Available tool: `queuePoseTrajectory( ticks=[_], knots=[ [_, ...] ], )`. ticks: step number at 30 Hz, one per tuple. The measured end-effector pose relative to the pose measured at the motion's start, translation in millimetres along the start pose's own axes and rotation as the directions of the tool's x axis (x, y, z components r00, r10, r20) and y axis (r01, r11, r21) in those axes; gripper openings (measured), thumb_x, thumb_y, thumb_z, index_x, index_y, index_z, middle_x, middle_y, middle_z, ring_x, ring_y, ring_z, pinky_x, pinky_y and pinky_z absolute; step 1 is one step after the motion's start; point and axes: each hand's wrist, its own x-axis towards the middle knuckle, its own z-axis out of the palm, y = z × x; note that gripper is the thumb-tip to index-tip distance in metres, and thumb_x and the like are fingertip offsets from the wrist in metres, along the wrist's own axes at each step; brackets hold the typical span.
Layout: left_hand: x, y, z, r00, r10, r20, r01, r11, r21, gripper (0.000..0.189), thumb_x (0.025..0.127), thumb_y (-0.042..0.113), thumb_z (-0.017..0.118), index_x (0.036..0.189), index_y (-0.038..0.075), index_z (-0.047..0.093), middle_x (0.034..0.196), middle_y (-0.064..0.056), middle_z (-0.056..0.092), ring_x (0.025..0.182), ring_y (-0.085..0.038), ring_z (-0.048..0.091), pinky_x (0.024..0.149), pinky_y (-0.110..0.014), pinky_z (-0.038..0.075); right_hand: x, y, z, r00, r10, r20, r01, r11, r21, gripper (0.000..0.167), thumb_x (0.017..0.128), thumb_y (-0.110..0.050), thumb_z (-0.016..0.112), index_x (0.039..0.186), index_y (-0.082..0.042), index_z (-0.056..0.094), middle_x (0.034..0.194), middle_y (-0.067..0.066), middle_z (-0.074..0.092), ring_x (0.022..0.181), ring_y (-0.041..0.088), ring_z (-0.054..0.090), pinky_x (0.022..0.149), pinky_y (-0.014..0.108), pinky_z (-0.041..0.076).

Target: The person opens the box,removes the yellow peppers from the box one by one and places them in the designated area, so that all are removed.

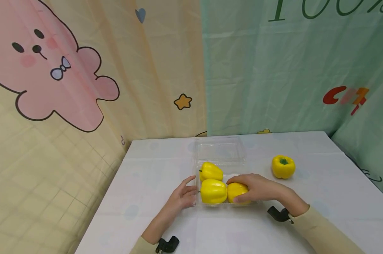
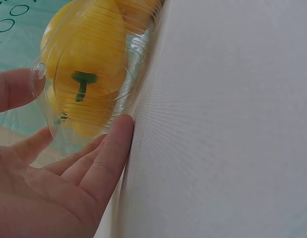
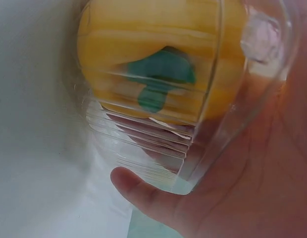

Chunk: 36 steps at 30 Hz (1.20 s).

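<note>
A clear plastic box (image 1: 232, 174) stands on the table with its hinged lid (image 1: 220, 150) folded back. On its left side lie two yellow bell peppers, a rear one (image 1: 211, 171) and a front one (image 1: 213, 191), stems pointing left. My right hand (image 1: 258, 187) reaches over the box's right wall and grips a third yellow bell pepper (image 1: 236, 190) at the front right. That pepper's green stem (image 3: 161, 74) shows through the ribbed wall in the right wrist view. With fingers extended, my left hand (image 1: 182, 195) touches the box's left side.
Another yellow bell pepper (image 1: 283, 167) stands upright on the white-covered table (image 1: 153, 169), right of the box. Printed curtains (image 1: 166, 63) hang behind the table and along both sides. Each wrist carries a black mount, one at the left sleeve (image 1: 144, 247).
</note>
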Motion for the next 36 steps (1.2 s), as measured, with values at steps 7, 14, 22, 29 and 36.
queuePoseTrajectory(
  ticks=[7,14,22,29,36],
  knots=[
    [0.6,0.2,1.1,1.0,0.013,0.003,-0.014,1.0,0.01,0.069,0.097,0.014,0.061,0.158,0.022,0.031,0.146,-0.02,0.048,0.135,-0.035,0.047,0.093,-0.041,0.053,1.1,3.1,1.3,1.0,-0.017,-0.011,0.017,1.0,0.014,0.061,0.084,-0.058,0.074,0.135,-0.028,0.061,0.13,-0.013,0.06,0.104,0.013,0.054,0.091,0.045,0.047],
    [0.2,0.7,1.1,1.0,0.007,0.005,-0.007,1.0,0.02,0.069,0.096,0.015,0.061,0.158,0.024,0.032,0.146,-0.019,0.048,0.134,-0.035,0.047,0.093,-0.039,0.053,2.9,6.7,2.3,0.999,-0.038,-0.036,0.039,0.998,0.039,0.061,0.083,-0.057,0.076,0.133,-0.025,0.063,0.129,-0.012,0.061,0.105,0.013,0.055,0.092,0.045,0.047],
    [1.2,-0.2,1.0,1.0,0.007,0.004,-0.007,0.999,0.038,0.067,0.097,0.015,0.06,0.158,0.023,0.032,0.146,-0.019,0.048,0.134,-0.035,0.048,0.093,-0.039,0.054,2.7,3.8,2.0,0.997,-0.011,-0.074,0.014,0.999,0.039,0.062,0.08,-0.056,0.079,0.131,-0.024,0.065,0.128,-0.011,0.062,0.106,0.015,0.055,0.09,0.045,0.046],
    [2.4,-2.0,2.0,1.0,-0.008,-0.008,0.009,0.999,0.042,0.065,0.099,0.018,0.06,0.158,0.027,0.033,0.146,-0.016,0.049,0.133,-0.032,0.05,0.091,-0.038,0.054,2.5,3.3,2.1,0.993,-0.011,-0.121,0.01,1.0,-0.006,0.065,0.077,-0.059,0.08,0.13,-0.024,0.066,0.126,-0.014,0.062,0.102,0.014,0.055,0.087,0.043,0.047],
    [2.4,-2.1,2.0,1.0,-0.003,-0.006,0.003,0.998,0.057,0.065,0.1,0.018,0.06,0.158,0.027,0.032,0.147,-0.016,0.048,0.134,-0.032,0.049,0.092,-0.039,0.054,0.9,-0.1,-1.6,0.986,-0.016,-0.163,0.01,0.999,-0.042,0.067,0.076,-0.062,0.079,0.13,-0.024,0.066,0.122,-0.016,0.063,0.097,0.014,0.054,0.082,0.041,0.045]
  ],
)
